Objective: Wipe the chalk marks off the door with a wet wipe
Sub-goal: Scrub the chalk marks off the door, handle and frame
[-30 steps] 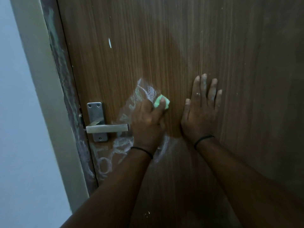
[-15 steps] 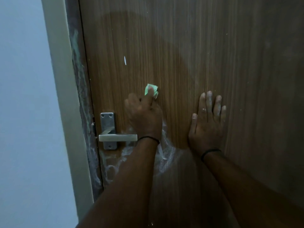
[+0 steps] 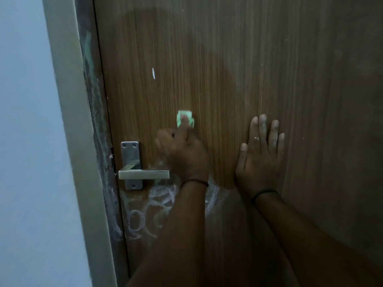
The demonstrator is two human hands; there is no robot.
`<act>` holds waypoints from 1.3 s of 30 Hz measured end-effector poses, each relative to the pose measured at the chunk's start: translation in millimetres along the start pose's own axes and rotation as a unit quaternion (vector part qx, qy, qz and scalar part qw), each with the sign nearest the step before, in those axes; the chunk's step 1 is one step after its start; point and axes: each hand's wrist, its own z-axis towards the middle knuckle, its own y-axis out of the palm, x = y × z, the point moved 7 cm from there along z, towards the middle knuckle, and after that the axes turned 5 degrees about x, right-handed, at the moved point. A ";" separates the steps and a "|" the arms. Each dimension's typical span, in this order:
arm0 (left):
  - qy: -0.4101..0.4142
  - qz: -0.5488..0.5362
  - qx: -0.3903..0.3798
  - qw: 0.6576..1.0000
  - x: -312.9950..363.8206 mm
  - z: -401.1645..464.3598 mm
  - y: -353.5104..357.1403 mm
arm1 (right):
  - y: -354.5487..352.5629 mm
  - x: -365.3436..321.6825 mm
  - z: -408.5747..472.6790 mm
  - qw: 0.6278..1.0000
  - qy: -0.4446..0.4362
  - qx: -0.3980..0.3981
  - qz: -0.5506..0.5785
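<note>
A brown wood-grain door (image 3: pixel 238 69) fills the view. My left hand (image 3: pixel 182 154) presses a small folded green wet wipe (image 3: pixel 185 119) against the door, just right of and above the handle, one finger stretched over the wipe. White chalk marks (image 3: pixel 149 210) of loops and scribbles lie below the handle, partly hidden by my left forearm. A small white mark (image 3: pixel 153 73) sits higher up on the door. My right hand (image 3: pixel 260 158) rests flat on the door to the right, fingers spread and dusted with chalk.
A metal lever handle (image 3: pixel 143 174) on its plate (image 3: pixel 130 156) juts out at the door's left edge, close to my left wrist. The dark, chalk-smeared door edge (image 3: pixel 97 121), a pale frame (image 3: pixel 68 121) and a light wall (image 3: pixel 27 141) stand to the left.
My left hand has slid the wipe upward from beside the handle to above it, and the smear there is wiped away. My right hand stays flat on the door.
</note>
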 end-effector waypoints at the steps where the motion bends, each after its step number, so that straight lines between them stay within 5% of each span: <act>1: 0.006 -0.003 -0.010 1.000 -3.3 -17.6 -5.3 | -0.3 0.0 0.1 1.000 -0.001 0.000 -0.001; 9: 0.212 0.023 -0.107 0.971 -4.8 -47.4 -10.7 | 1.0 1.4 -0.6 1.000 -0.011 0.009 0.000; 14: 0.387 0.023 -0.209 0.898 -22.1 -80.7 -25.9 | -0.5 -0.2 -0.1 1.000 -0.007 0.013 0.006; 22: 0.303 0.025 -0.158 0.939 -25.3 -75.5 -27.3 | 1.7 2.1 -1.3 1.000 -0.013 0.014 -0.002; 28: 0.353 0.024 -0.228 0.907 -49.2 -113.8 -45.8 | -1.1 0.0 -1.1 1.000 -0.009 0.026 -0.003; 34: 0.371 0.070 -0.205 0.903 -27.1 -95.8 -24.5 | 1.5 0.9 -1.4 1.000 -0.016 0.023 -0.005; 39: 0.405 0.046 -0.284 0.868 -43.9 -124.6 -42.9 | -0.2 1.4 -1.3 1.000 -0.014 0.024 -0.002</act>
